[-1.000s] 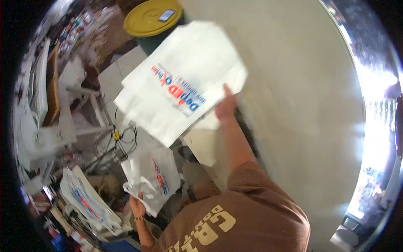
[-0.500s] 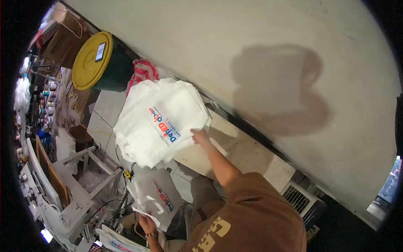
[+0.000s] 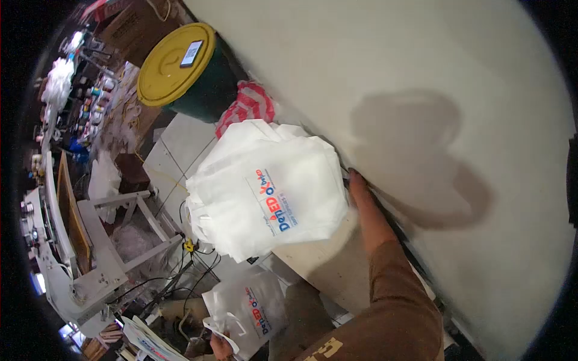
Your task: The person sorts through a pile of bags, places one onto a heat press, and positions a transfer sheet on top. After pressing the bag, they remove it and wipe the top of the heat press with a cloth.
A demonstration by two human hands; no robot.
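Observation:
A pile of white bags (image 3: 235, 198), the top one with a red and blue printed logo, lies on the bench. My right hand (image 3: 356, 180) is at the right edge of this pile, beside the wall; its fingers are dark and partly hidden, so their grip is unclear. Low in the view, my left hand (image 3: 221, 347) is closed on the handle part of another printed white bag (image 3: 265, 301), which hangs by my leg.
A green bin with a yellow lid (image 3: 171, 72) carries a phone (image 3: 191, 54). Next to it is a red-and-white striped bag (image 3: 250, 105). A white machine frame (image 3: 111, 259) and cables stand at left. The pale bench (image 3: 337, 265) runs along the wall (image 3: 445, 54).
My right hand has left the front corner of the top bag and reached to the far right edge of the pile. The view has shifted; my left hand still holds its bag.

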